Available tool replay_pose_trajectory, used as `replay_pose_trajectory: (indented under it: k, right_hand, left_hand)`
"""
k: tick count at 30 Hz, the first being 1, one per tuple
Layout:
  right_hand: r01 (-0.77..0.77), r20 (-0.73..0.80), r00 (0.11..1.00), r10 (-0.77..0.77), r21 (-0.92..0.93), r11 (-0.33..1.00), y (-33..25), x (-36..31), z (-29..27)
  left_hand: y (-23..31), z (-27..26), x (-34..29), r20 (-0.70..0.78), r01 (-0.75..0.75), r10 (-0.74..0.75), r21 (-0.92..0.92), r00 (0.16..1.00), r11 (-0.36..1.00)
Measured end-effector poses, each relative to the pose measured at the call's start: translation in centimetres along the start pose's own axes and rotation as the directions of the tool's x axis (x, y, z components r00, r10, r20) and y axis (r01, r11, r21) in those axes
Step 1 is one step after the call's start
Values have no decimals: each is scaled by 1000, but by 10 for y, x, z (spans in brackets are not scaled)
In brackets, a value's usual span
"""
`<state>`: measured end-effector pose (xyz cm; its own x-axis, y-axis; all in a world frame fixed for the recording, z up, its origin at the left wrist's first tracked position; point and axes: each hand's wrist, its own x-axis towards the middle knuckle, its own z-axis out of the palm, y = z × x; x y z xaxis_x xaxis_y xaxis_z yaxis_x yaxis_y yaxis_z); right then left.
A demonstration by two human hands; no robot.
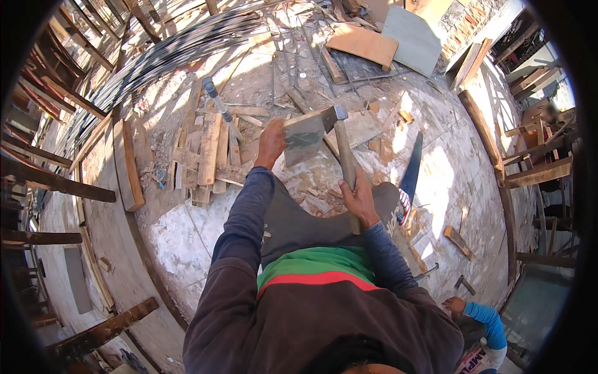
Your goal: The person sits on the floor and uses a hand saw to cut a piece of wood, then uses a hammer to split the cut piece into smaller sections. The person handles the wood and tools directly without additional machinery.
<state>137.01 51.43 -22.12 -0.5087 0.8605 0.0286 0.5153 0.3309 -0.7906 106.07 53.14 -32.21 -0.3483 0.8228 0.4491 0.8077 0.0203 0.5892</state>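
1. My right hand [360, 201] is wrapped tight round the wooden handle of the hammer [341, 144], gripping low on the shaft, and the steel head sits up at the top corner of the board.
2. My left hand [271, 142] clamps the left edge of the small wooden board [304, 137], fingers closed on it, holding it upright on its edge over the concrete.
3. I judge this as the striking step: hammer head right at the board's upper right corner. Whether a nail sits under it I can't tell, the view is too small there.
4. The next move, as I read it, calls for a firm left grip so the board doesn't twist, and a short, square blow.
5. Pose: left arm stretched long and nearly straight, right elbow bent and tucked in, wrist cocked up.
6. Left of the board lies a heap of timber offcuts [208, 159]; beyond that, a bundle of steel rods [168, 53].
7. Right of the board, a handsaw [411, 174] lies flat on the concrete floor [187, 237].
8. Far below and right of the board, another person's hand [455, 305] in a blue sleeve.
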Motion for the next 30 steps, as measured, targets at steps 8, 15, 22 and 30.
replay_pose_trajectory:
  k: [8, 15, 22, 30]
  right_hand:
    - [270, -319, 934, -162, 332, 904, -97, 68, -67]
    - [736, -752, 599, -276, 380, 561, -193, 109, -122]
    - [-97, 53, 993, 108, -184, 978, 102, 81, 50]
    - [-307, 43, 951, 306, 241, 921, 86, 43, 14]
  left_hand:
    - [-5, 5, 14, -67, -73, 72, -8, 995, 997]
    - [-14, 0, 9, -51, -28, 28, 0, 998, 1000]
    - [-20, -1, 10, -61, -7, 6, -17, 998, 1000]
    - [-9, 2, 13, -19, 19, -19, 3, 1000, 1000]
